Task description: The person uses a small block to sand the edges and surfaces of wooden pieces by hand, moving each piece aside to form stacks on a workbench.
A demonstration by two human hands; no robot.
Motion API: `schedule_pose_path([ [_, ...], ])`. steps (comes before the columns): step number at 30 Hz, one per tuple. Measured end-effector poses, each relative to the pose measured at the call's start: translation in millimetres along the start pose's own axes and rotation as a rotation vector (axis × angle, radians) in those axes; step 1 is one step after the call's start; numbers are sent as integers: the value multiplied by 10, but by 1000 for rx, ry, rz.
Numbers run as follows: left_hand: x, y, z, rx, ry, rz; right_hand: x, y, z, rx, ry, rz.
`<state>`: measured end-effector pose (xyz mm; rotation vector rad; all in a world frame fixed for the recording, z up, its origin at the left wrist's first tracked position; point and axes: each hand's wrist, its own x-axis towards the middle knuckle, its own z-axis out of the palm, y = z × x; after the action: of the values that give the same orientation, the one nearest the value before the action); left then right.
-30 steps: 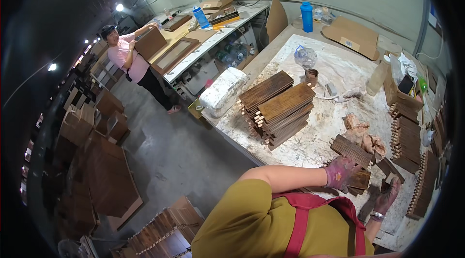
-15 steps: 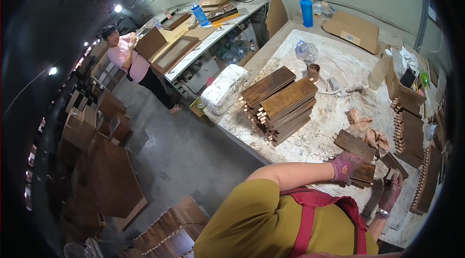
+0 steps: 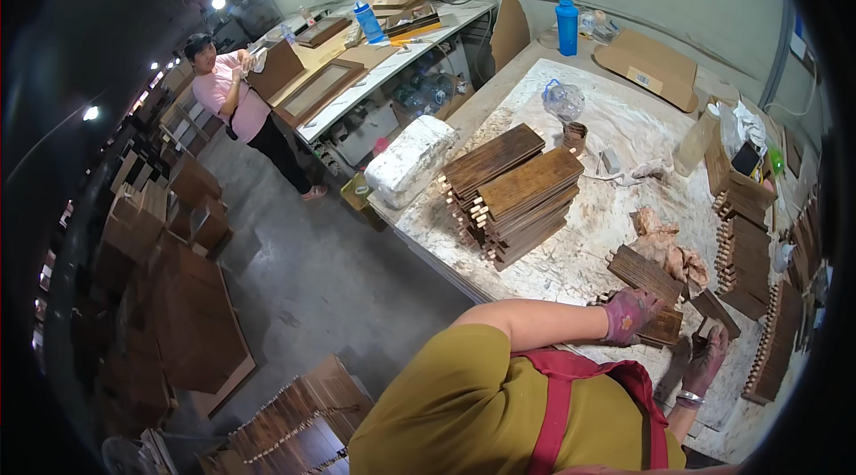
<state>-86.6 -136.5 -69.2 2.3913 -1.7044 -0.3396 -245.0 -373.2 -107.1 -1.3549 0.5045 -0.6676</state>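
Boards (image 3: 646, 273): partly under left grip (image 3: 629, 314) | dark slat (image 3: 716, 313): at right grip (image 3: 705, 359), fingertip side | closure: cannot tell, both

From its middle, the worktop (image 3: 489, 103) is spread with a stained white sheet (image 3: 604, 230). A stack of pegged brown boards (image 3: 535, 185) stands at nine o'clock, a white block (image 3: 410, 163) beyond it. A clear bottle (image 3: 563, 102) and, farther out, a blue bottle (image 3: 567, 27) stand near eleven, flat cardboard (image 3: 646, 66) at twelve. Peg-edged rows (image 3: 744, 265) lie around four; a crumpled cloth (image 3: 667, 252) and short boards (image 3: 644, 270) near five.
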Motion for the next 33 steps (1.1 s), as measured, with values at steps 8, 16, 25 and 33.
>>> schedule_pose_path([
  [8, 172, -41, -86, -349, 236, 194, -96, -55, -157, -123, 92, -28],
  [16, 158, 61, -24, -11, 174, 44, -68, -383, 213, -400, 247, 9],
  [25, 135, 28, 22, 3, 154, 52, -36, -409, 612, -665, 52, 54],
  [33, 121, 86, -50, 34, 92, -17, -492, -635, 412, -796, -110, 90],
])
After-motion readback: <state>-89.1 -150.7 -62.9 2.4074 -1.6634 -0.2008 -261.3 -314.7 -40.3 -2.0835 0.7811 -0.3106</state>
